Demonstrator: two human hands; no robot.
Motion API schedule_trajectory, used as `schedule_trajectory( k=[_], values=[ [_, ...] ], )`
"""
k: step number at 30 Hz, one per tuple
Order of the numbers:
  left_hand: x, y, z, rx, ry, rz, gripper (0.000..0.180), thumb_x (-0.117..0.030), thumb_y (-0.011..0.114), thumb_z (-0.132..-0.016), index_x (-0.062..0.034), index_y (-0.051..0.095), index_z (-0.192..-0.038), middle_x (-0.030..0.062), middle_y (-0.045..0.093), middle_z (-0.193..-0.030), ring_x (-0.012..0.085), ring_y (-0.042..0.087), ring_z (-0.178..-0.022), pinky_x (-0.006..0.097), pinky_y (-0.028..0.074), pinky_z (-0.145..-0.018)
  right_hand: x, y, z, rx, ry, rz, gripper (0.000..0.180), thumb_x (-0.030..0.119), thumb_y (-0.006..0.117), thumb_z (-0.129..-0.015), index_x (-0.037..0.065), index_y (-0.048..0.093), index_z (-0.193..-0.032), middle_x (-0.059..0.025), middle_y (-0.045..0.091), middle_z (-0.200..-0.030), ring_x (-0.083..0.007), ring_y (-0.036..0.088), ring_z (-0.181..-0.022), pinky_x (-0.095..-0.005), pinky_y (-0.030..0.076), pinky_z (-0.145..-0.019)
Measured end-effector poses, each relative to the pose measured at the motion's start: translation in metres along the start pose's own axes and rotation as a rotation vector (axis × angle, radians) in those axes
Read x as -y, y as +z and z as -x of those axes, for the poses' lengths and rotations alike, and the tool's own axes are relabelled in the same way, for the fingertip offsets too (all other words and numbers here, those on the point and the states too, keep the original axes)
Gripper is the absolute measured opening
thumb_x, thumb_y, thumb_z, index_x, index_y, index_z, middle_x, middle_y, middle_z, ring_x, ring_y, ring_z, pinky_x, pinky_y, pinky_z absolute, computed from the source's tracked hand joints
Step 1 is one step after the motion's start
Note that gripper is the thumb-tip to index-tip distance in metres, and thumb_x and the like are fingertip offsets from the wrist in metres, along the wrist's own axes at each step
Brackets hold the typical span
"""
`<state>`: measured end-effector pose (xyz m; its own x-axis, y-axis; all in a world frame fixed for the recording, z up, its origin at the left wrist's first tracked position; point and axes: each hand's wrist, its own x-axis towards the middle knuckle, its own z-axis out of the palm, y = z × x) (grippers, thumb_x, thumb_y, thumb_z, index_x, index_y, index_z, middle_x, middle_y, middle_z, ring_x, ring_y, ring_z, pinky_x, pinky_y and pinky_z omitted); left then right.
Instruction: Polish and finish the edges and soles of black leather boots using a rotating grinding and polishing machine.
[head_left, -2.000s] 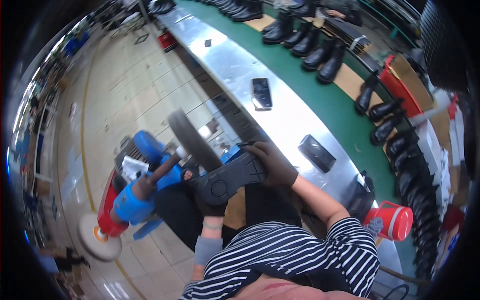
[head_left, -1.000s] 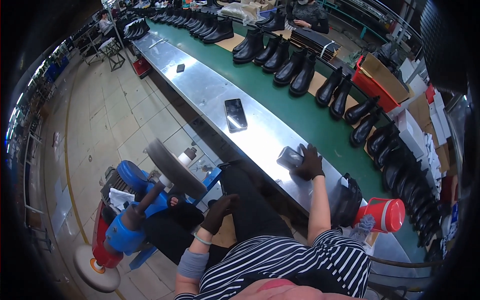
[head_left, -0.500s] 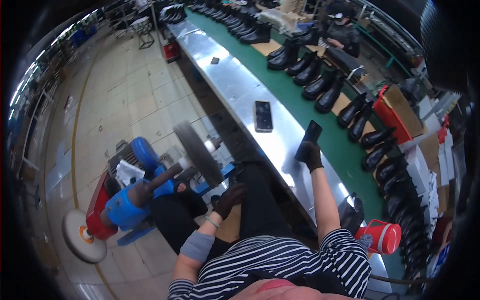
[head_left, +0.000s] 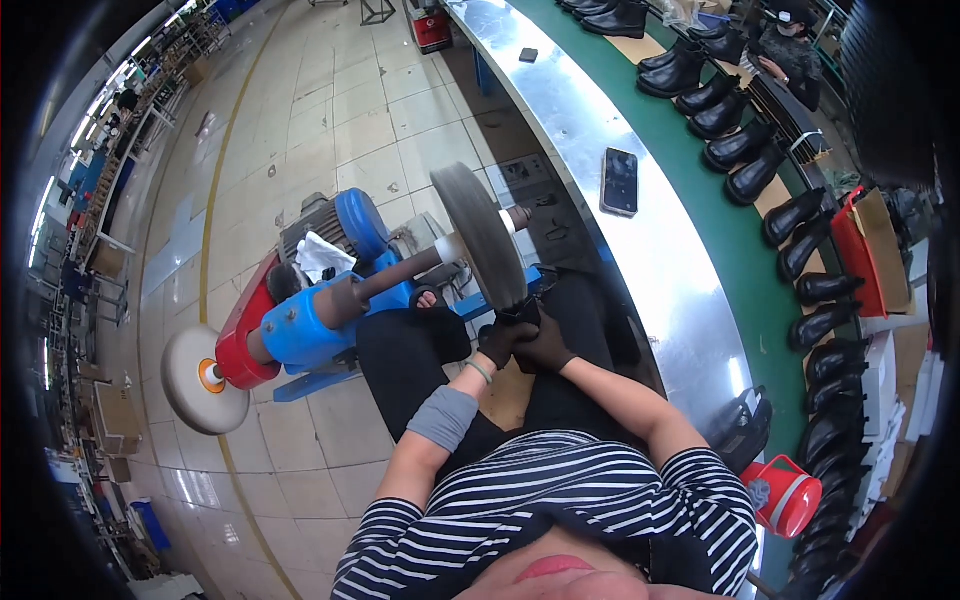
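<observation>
Both my hands wear dark gloves and are close together just below the buffing wheel (head_left: 478,235), a brown-grey disc on a steel shaft. My left hand (head_left: 503,345) and my right hand (head_left: 543,346) are closed around a black boot (head_left: 518,313). The boot meets the lower edge of the wheel, and the hands hide most of it. The wheel belongs to a blue and red machine (head_left: 310,320) on my left, with a second, pale wheel (head_left: 205,380) at its other end.
A metal bench (head_left: 570,110) runs along my right, carrying a phone (head_left: 620,182) and a small dark block (head_left: 528,55). Beyond it, black boots (head_left: 735,145) line a green belt (head_left: 660,125). A red bucket (head_left: 785,495) stands near my right elbow. A co-worker (head_left: 790,60) sits across the belt.
My right hand has brought the black boot from above the bench left to the wheel. My left hand has moved up and joined it there. The view has shifted too.
</observation>
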<state>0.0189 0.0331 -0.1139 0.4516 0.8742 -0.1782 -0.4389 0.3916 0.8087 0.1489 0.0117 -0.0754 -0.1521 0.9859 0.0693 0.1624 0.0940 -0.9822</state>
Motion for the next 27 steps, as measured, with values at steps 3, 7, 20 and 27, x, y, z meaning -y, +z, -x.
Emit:
schedule_trajectory(
  k=[3,7,20,27],
  values=[
    [-0.006,-0.01,0.005,-0.051,-0.058,0.028,0.042,-0.009,0.071,-0.07,-0.0028,0.06,-0.11,0.006,0.063,-0.1,0.0159,0.059,-0.092,0.03,0.047,-0.085,0.011,0.013,-0.002,-0.036,-0.049,-0.045,0.065,0.02,0.076,-0.056,0.003,0.052,-0.114,-0.0133,0.066,-0.094,-0.0232,0.066,-0.087,-0.0365,0.053,-0.077],
    [-0.025,0.008,0.014,-0.059,-0.012,-0.145,0.048,-0.008,0.071,-0.07,-0.0028,0.057,-0.116,0.006,0.062,-0.104,0.0167,0.06,-0.092,0.031,0.048,-0.084,0.019,0.01,0.004,-0.038,-0.015,-0.113,0.064,0.019,0.078,-0.058,0.002,0.052,-0.114,-0.0144,0.065,-0.097,-0.0236,0.065,-0.09,-0.0365,0.052,-0.08],
    [-0.093,0.05,0.011,0.043,-0.296,-0.194,0.053,-0.021,0.072,-0.078,-0.0042,0.055,-0.125,0.0089,0.058,-0.119,0.0196,0.053,-0.106,0.036,0.045,-0.091,0.01,0.01,0.001,-0.282,-0.052,0.045,0.064,0.021,0.082,-0.056,0.001,0.054,-0.111,-0.0153,0.062,-0.104,-0.0278,0.064,-0.095,-0.0365,0.051,-0.083],
    [-0.082,0.039,0.006,0.168,-0.278,0.062,0.048,-0.008,0.067,-0.075,-0.0045,0.054,-0.121,0.0057,0.061,-0.104,0.0134,0.059,-0.09,0.028,0.049,-0.079,0.006,0.015,-0.002,-0.316,-0.116,0.056,0.068,0.021,0.082,-0.057,0.001,0.052,-0.114,-0.0148,0.063,-0.102,-0.0263,0.064,-0.093,-0.0369,0.051,-0.081]
  ],
)
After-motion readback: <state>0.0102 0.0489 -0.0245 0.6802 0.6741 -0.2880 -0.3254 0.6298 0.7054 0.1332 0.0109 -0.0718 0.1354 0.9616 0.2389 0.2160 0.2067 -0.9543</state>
